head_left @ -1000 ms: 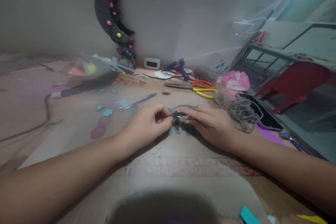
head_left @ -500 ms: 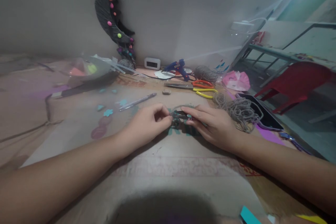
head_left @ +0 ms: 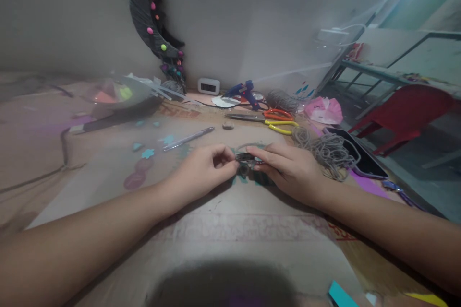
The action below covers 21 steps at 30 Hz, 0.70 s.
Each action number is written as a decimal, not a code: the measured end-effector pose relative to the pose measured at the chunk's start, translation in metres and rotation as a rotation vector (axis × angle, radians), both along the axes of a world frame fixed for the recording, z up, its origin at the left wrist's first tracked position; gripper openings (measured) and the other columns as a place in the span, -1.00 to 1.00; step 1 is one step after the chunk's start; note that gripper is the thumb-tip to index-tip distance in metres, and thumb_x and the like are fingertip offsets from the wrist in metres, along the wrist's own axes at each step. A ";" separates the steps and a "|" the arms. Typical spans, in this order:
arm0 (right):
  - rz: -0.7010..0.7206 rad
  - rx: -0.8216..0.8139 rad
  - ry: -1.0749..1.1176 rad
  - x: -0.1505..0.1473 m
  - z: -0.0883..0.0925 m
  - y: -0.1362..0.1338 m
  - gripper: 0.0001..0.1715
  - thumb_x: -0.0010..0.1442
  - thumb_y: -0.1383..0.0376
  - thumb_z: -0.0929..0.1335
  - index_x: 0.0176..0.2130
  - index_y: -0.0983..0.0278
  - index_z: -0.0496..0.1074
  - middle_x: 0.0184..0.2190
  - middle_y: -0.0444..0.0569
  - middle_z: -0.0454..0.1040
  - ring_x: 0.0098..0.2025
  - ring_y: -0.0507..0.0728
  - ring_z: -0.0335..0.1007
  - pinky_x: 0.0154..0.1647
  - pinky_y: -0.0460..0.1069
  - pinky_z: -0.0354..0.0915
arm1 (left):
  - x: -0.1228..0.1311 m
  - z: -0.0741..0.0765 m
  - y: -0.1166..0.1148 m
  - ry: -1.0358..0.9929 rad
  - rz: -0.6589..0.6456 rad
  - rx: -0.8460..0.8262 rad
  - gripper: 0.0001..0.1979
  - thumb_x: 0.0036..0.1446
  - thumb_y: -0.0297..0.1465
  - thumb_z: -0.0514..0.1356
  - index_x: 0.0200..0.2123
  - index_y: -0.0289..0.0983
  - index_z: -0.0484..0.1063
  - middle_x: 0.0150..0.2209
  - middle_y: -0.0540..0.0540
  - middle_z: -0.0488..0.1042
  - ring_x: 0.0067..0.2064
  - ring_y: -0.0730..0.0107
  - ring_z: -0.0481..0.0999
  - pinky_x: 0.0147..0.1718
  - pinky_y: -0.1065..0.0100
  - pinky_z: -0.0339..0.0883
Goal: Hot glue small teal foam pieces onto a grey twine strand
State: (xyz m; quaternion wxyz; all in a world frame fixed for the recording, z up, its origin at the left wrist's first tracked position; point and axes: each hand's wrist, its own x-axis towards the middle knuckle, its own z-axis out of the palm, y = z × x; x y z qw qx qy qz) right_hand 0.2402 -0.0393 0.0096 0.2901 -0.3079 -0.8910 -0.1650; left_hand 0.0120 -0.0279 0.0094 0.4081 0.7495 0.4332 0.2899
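My left hand point(head_left: 207, 168) is closed in a pinch at the left end of a small dark piece point(head_left: 245, 157), whose exact kind is too blurred to make out. From the other side, the thumb and fingers of my right hand point(head_left: 291, 165) close on the same piece. A strand of grey yarn point(head_left: 248, 145) curves behind it towards my right hand. Below the piece, a small dark ring-like shape shows between the hands. Beyond my right wrist lies a tangled heap of grey yarn point(head_left: 333, 153).
Orange-and-yellow-handled scissors point(head_left: 257, 117), a blue glue gun point(head_left: 245, 92), a pen point(head_left: 189, 139) and a white digital clock point(head_left: 209, 86) lie further back. Turquoise foam flowers point(head_left: 147, 153) are at left. A dark tablet or phone point(head_left: 363, 158) sits right. A decorated crescent point(head_left: 151, 24) leans on the wall.
The dark piece between my fingers has tilted to lie more level, and its left end shows more plainly. My right fingers have shifted slightly left; both hands keep their pinch.
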 end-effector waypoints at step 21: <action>0.054 0.048 -0.061 0.000 0.005 0.000 -0.71 0.34 0.36 0.28 -0.01 0.30 0.51 -0.37 -0.01 0.60 -0.40 0.04 0.49 -0.40 -0.09 0.32 | 0.000 0.004 -0.003 0.028 -0.015 -0.010 -0.84 0.10 -0.31 0.13 -0.44 -0.25 0.42 -0.53 0.06 0.36 -0.48 0.47 0.30 -0.50 0.43 0.10</action>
